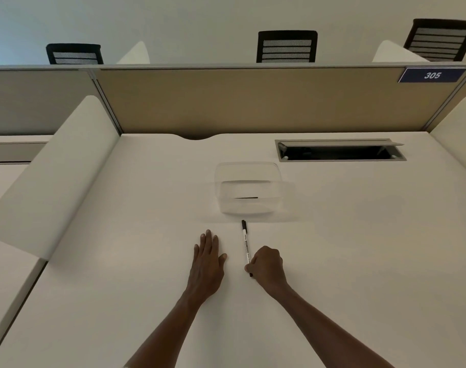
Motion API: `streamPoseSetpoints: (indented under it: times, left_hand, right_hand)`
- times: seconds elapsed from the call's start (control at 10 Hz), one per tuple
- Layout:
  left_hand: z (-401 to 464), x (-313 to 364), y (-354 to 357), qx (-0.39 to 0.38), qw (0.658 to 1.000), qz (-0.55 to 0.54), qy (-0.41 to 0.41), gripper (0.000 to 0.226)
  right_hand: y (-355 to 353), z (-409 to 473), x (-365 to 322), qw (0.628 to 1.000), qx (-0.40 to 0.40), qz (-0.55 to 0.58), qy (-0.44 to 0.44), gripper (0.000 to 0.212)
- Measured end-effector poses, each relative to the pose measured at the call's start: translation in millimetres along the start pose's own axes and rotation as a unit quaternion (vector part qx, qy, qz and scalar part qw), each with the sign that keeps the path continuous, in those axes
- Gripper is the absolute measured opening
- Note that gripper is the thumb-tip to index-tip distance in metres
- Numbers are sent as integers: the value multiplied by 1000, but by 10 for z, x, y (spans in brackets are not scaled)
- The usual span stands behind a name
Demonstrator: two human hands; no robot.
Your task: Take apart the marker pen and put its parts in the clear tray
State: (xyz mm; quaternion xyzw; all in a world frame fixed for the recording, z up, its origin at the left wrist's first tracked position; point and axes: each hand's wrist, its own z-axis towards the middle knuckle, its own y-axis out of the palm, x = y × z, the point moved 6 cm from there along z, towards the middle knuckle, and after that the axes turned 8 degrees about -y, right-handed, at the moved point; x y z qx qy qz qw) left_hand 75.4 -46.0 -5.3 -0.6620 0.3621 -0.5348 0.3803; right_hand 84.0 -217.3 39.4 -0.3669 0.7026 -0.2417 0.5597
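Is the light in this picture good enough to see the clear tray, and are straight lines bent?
Head view: the light is dim and even, so the clear tray shows only by faint rim highlights; the marker pen stays sharp; the wide lens bends the desk edges and the partition outward.

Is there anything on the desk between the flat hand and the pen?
No. In the head view, bare desk separates the left hand from the marker pen.
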Motion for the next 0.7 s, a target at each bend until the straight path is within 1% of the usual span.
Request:
streamPoseSetpoints:
  times: [0.1, 0.2, 0.3, 0.4, 0.5, 0.6, 0.7]
  left_hand:
    - [4, 0, 8, -6, 1000, 1, 1, 80]
    - [12, -3, 16, -8, 1000, 5, 1, 86]
    - [6, 12, -8, -11, 1000, 2, -5, 86]
    - [-4, 20, -13, -18, 1000, 10, -6, 81]
    - [3, 35, -43, -21, 1000, 14, -16, 63]
    - [11, 31, -41, -17, 1000, 2, -13, 61]
    - [21, 47, -52, -4, 1000, -11, -2, 62]
  right_hand:
    - [9, -3, -18, 1000, 0, -7, -6, 17]
    - [3, -1, -29, 1000, -1, -16, -7, 18]
    - [-1, -1, -45, 999, 0, -31, -11, 18]
    - [3, -2, -40, 999, -4, -40, -15, 19]
    - [23, 20, 1, 999, -13, -31, -8, 24]
    - [-30, 7, -25, 1000, -11, -25, -16, 31]
    - [-145, -5, -25, 998, 31, -41, -26, 40]
